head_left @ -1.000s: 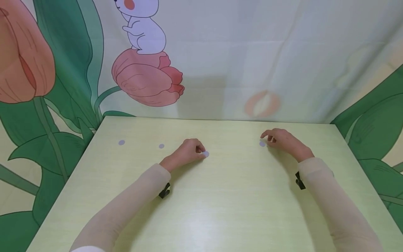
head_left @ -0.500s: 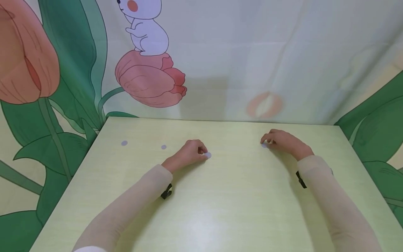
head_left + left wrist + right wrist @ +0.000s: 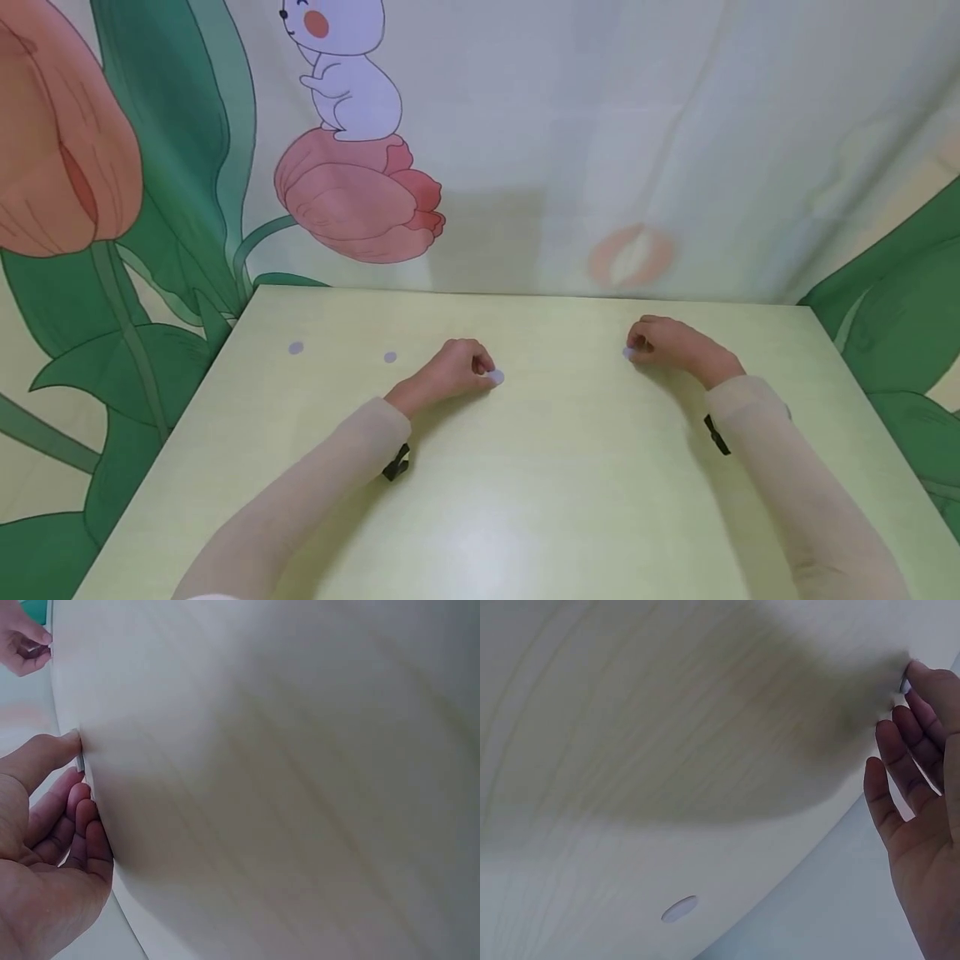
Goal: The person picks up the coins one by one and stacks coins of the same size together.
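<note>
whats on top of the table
In the head view, two pale discs lie toward the left of the table; the left hand and right hand each pinch another disc. Whatever the hands and sleeves cover there is hidden.

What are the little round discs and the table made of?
The discs look like smooth, matte plastic or thick card; they're flat and plain, so I can't tell which. The table may be wood or wood-look laminate: faint grain lines show, and a soft shine suggests smoothness.
</note>
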Demonstrator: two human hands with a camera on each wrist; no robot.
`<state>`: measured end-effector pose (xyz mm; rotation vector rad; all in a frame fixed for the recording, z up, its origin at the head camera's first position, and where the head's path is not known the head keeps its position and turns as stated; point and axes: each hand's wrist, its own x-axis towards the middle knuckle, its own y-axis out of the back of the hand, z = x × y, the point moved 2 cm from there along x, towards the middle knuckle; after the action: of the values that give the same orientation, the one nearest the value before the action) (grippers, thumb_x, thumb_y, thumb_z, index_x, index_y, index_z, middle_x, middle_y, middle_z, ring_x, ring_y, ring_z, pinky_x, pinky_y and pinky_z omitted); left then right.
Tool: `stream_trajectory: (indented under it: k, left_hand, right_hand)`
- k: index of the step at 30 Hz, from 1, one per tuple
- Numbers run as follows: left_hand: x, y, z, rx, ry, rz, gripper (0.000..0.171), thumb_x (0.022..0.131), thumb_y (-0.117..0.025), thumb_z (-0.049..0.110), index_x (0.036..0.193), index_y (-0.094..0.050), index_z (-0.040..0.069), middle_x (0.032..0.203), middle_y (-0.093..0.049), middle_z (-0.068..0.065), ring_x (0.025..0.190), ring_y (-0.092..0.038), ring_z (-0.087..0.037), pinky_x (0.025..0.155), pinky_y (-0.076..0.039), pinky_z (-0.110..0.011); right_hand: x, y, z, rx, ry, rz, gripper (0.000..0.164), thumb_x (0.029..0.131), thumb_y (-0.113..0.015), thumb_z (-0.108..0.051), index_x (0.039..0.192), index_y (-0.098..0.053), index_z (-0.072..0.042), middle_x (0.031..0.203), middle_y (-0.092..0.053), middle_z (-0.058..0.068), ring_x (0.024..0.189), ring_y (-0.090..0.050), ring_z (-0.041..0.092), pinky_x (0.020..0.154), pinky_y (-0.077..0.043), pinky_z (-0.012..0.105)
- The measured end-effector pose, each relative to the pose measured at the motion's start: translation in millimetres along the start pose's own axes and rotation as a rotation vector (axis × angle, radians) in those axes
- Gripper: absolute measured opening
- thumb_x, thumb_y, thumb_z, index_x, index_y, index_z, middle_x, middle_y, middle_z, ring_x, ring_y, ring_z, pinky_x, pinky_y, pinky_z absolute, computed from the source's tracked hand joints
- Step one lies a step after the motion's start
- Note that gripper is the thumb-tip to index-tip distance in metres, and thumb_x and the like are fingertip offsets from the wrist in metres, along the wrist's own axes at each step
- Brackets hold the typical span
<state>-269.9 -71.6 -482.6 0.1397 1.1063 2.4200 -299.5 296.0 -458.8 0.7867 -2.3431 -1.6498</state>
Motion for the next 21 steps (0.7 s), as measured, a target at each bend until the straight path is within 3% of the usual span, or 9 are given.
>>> stream_trajectory:
  k: [14,21]
  left_hand:
    - [-5.5,0.9,2.3,-0.01,0.008,0.001,0.015,0.087,-0.081,0.012,0.097,-0.075,0.003,0.088,-0.064,-0.003,0.082,-0.053,-0.016,0.073,-0.046,-0.025]
    - [-5.5,0.2,2.1,-0.004,-0.001,0.013,0.015,0.087,-0.081,0.012,0.097,-0.075,0.003,0.087,-0.064,-0.003,0.081,-0.053,-0.016,0.073,-0.046,-0.025]
  right_hand:
    - [9,-8,-8,-0.092,0.025,0.027,0.013,0.095,-0.067,-0.02,0.094,-0.067,-0.006,0.093,-0.057,0.002,0.082,-0.055,0.019,0.081,-0.048,0.039]
    - [9,-13,-5,-0.123,0.023,0.05,0.017,0.094,-0.066,-0.021,0.098,-0.068,-0.005,0.096,-0.059,0.003,0.084,-0.058,0.02,0.084,-0.05,0.041]
